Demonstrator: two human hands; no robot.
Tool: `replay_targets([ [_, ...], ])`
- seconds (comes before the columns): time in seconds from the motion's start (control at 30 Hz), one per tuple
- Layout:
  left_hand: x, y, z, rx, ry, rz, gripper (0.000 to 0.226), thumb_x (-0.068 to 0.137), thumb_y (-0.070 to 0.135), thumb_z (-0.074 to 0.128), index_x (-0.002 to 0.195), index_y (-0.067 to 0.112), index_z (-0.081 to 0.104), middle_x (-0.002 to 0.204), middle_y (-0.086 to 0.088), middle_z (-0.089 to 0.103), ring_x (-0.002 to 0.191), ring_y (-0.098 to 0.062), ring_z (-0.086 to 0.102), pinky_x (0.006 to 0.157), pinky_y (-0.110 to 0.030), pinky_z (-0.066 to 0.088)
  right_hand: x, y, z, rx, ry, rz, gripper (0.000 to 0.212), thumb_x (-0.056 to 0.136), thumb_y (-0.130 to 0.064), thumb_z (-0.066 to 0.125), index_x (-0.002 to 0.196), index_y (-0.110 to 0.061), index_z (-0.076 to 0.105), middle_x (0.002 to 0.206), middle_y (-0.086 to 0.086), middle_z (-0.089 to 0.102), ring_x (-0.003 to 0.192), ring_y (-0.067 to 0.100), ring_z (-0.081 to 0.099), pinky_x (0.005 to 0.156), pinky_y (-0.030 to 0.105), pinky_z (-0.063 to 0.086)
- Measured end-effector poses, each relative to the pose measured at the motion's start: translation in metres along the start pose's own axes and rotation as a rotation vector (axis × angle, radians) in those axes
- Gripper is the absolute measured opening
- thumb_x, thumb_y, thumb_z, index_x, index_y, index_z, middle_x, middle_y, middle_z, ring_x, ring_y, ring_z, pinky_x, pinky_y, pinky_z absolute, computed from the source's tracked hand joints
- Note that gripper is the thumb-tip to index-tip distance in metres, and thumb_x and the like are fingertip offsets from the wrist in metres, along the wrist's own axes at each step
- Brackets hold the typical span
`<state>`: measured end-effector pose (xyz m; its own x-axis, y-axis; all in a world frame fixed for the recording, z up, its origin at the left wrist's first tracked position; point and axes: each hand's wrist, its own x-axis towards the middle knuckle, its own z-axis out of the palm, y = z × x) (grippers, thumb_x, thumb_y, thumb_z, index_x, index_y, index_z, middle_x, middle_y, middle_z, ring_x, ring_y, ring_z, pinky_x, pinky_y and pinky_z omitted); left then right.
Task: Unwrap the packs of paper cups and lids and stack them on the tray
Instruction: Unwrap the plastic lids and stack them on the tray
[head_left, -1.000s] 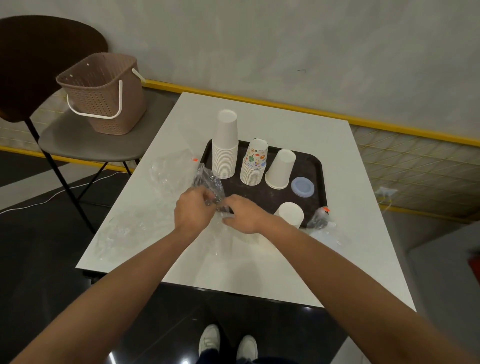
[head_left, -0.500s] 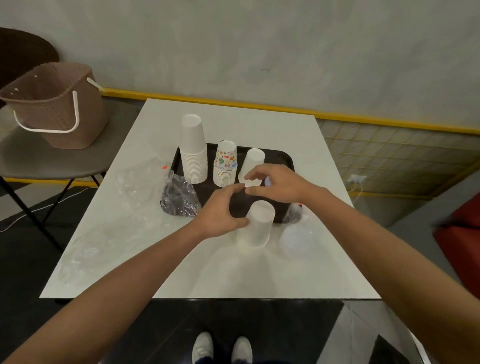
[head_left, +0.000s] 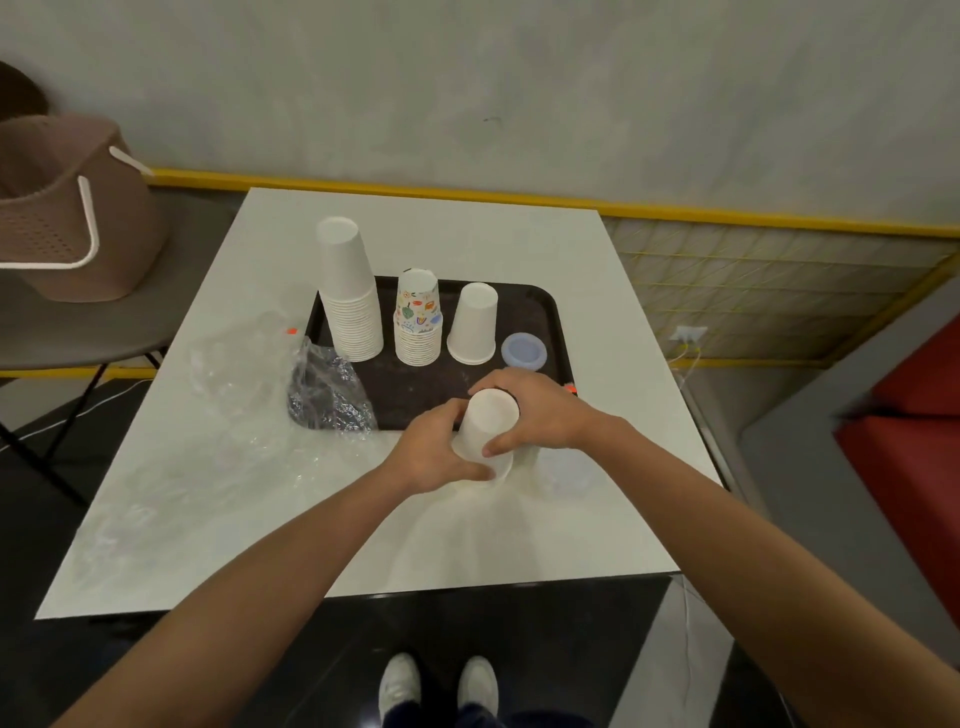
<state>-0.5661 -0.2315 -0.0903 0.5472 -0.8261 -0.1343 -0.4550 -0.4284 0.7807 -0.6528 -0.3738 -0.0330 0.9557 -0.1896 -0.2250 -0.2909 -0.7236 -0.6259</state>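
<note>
Cup stack stands clasped between left fingers and right fingers.

Left edge crops the basket; fingers hide part of the cup.

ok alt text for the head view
The left hand and right hand grip upside-down white cups on a white table, just before a dark tray. The tray holds three cup stacks and a blue lid; clear wrappers lie at its left.

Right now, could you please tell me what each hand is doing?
Left hand: fingers curled round the white cups, low down.
Right hand: grips the same cups near the top.
</note>
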Motion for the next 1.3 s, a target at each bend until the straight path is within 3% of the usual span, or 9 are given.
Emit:
replay_targets([
  [0.4,0.006,-0.006,0.003,0.005,0.088,0.012,0.067,0.056,0.037,0.087,0.113,0.020,0.058,0.105,0.006,0.067,0.092,-0.013,0.063,0.081,-0.032,0.052,0.004,0.007,0.007,0.032,0.046,0.068,0.067,0.058,-0.023,0.086,0.115,-0.027,0.052,0.112,-0.007,0.058,0.104,0.012,0.054,0.089,0.030,0.047],
  [0.63,0.009,0.001,-0.007,-0.040,0.075,0.024,0.069,0.052,0.044,0.083,0.114,0.023,0.059,0.104,0.008,0.068,0.092,-0.010,0.063,0.083,-0.034,0.054,0.004,0.002,-0.007,0.057,0.067,0.017,0.060,0.060,-0.020,0.084,0.112,-0.024,0.054,0.109,-0.006,0.060,0.099,0.010,0.055,0.082,0.023,0.043],
  [0.87,0.013,0.017,-0.027,-0.045,0.113,0.080,0.064,0.051,0.045,0.080,0.109,0.025,0.062,0.092,0.015,0.066,0.081,-0.002,0.062,0.073,-0.022,0.049,0.008,-0.008,-0.025,0.065,0.138,-0.032,0.060,0.057,-0.017,0.084,0.111,-0.020,0.058,0.104,-0.008,0.060,0.096,0.010,0.057,0.081,0.020,0.046],
  [0.97,0.017,0.023,-0.037,-0.037,0.138,0.102,0.066,0.050,0.048,0.077,0.110,0.024,0.063,0.090,0.015,0.066,0.079,0.004,0.061,0.070,-0.019,0.049,0.011,-0.014,-0.034,0.109,0.175,-0.052,0.059,0.052,-0.025,0.081,0.107,-0.025,0.059,0.104,-0.010,0.062,0.097,0.007,0.058,0.082,0.021,0.049],
  [1.07,0.022,0.030,-0.048,-0.037,0.164,0.118,0.067,0.048,0.053,0.073,0.106,0.022,0.063,0.088,0.014,0.067,0.077,0.005,0.060,0.067,-0.015,0.048,0.014,-0.021,-0.043,0.145,0.201,-0.066,0.059,0.057,-0.023,0.082,0.109,-0.027,0.056,0.108,-0.011,0.061,0.099,0.004,0.057,0.079,0.015,0.046],
  [1.17,0.030,0.039,-0.061,-0.068,0.194,0.136,0.059,0.051,0.045,0.076,0.104,0.022,0.062,0.081,0.019,0.063,0.074,0.013,0.058,0.061,-0.005,0.042,0.018,-0.029,-0.053,0.189,0.275,-0.086,0.063,0.061,-0.019,0.085,0.113,-0.028,0.052,0.107,-0.014,0.058,0.099,0.004,0.056,0.076,0.006,0.044],
  [1.3,0.044,0.051,-0.081,-0.050,0.230,0.200,0.059,0.062,0.033,0.084,0.114,0.019,0.060,0.089,0.016,0.060,0.076,0.009,0.055,0.064,-0.006,0.039,0.028,-0.037,-0.063,0.215,0.388,-0.108,0.064,0.066,-0.016,0.083,0.121,-0.021,0.051,0.112,-0.010,0.056,0.103,0.008,0.054,0.079,0.009,0.045],
])
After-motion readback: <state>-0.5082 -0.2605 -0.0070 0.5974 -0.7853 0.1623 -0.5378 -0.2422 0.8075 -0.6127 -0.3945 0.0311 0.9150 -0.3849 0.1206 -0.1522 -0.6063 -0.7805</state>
